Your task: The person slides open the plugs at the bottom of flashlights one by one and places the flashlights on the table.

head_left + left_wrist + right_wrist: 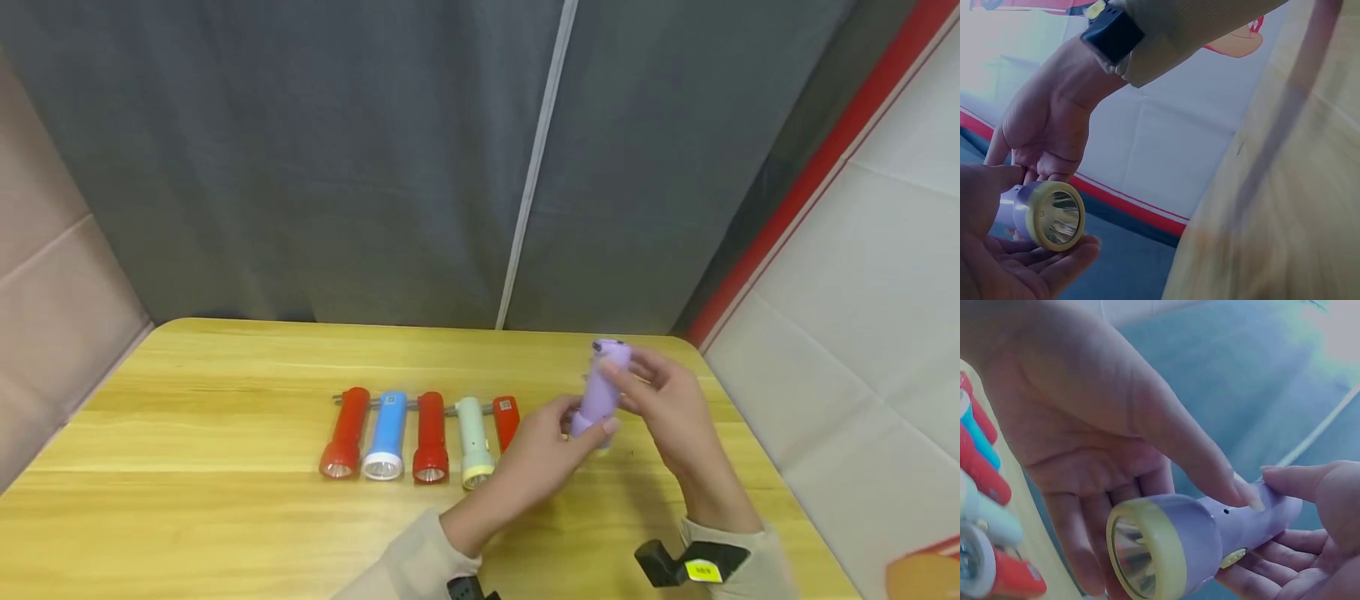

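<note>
Both hands hold a lilac flashlight [602, 385] above the right part of the table, its tail up and its lamp end down. My left hand [543, 446] grips it near the lamp end, thumb along the body. Higher up, my right hand [666, 408] pinches the tail part between thumb and fingers. The left wrist view shows the flashlight's pale yellow lens ring [1040, 219] face-on. A yellow switch [1233, 558] on its side appears in the right wrist view, close to the right fingers.
Left of the hands lie a red flashlight [349, 429], a blue one [388, 429], another red one [431, 433] and a mint one [472, 429]. A further red flashlight [506, 417] is partly hidden by the left hand. A thin grey bar [412, 405] runs beneath their tails.
</note>
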